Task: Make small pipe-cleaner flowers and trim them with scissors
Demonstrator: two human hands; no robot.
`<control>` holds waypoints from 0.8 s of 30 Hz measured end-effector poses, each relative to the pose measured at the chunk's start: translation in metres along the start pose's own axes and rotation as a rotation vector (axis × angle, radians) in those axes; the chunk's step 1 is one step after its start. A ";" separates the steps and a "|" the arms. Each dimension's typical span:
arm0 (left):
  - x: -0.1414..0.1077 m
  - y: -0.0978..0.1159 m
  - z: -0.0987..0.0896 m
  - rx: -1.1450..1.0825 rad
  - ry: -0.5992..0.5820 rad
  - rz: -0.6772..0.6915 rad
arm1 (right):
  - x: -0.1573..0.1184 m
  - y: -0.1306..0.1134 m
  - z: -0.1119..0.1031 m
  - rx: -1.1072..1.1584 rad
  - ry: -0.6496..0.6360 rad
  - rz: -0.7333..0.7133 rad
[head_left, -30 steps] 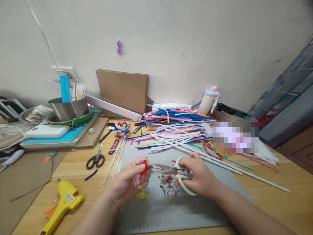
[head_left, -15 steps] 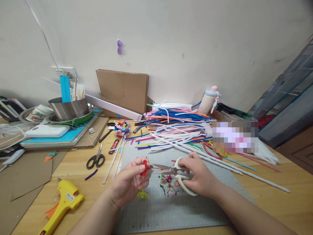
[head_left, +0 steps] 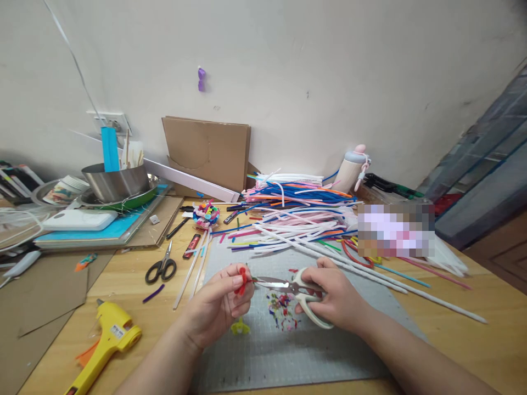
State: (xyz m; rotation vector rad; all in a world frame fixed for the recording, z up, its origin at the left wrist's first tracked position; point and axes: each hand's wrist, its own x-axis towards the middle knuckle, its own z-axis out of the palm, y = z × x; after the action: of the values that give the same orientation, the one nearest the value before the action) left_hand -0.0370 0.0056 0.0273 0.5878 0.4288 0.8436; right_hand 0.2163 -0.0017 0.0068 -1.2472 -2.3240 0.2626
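Observation:
My left hand (head_left: pixel 224 299) pinches a small bent piece of red pipe cleaner (head_left: pixel 242 281) between thumb and fingers. My right hand (head_left: pixel 333 293) is closed round the white handles of a pair of scissors (head_left: pixel 294 286). Their blades point left, the tips right beside the red piece; whether they touch it I cannot tell. Beneath the scissors, a scatter of coloured pipe cleaner clippings (head_left: pixel 282 310) lies on the grey cutting mat (head_left: pixel 263 356). A yellow pipe cleaner shape (head_left: pixel 240 327) rests on the mat just below my left hand.
Piled pipe cleaners (head_left: pixel 300 219) cover the mat's far side, long white ones reaching right. Left of the mat are black scissors (head_left: pixel 161 269), clear glue sticks (head_left: pixel 189 277) and a yellow glue gun (head_left: pixel 111 337). A bottle (head_left: pixel 349 171) and cardboard (head_left: pixel 208 153) stand by the wall.
The scissor blades have come closer together, and the thin red strand that stretched between them and my left hand no longer shows. Both hands stay nearly in place.

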 end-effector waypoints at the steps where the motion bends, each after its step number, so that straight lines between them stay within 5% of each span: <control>1: 0.000 0.000 0.000 0.000 0.003 0.000 | 0.000 0.000 0.000 -0.001 0.006 0.004; 12: 0.001 0.000 -0.001 0.087 0.075 0.010 | 0.001 0.019 -0.002 -0.074 0.071 0.217; 20: 0.006 -0.015 0.002 1.117 0.209 0.264 | 0.001 0.048 -0.006 -0.219 -0.143 0.368; 24: 0.004 -0.001 -0.002 1.253 0.358 0.386 | -0.001 0.047 -0.007 -0.201 -0.200 0.406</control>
State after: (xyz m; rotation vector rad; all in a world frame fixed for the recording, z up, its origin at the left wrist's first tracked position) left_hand -0.0351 0.0084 0.0249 1.7223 1.2199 0.9929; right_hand 0.2544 0.0234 -0.0056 -1.8716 -2.2834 0.3059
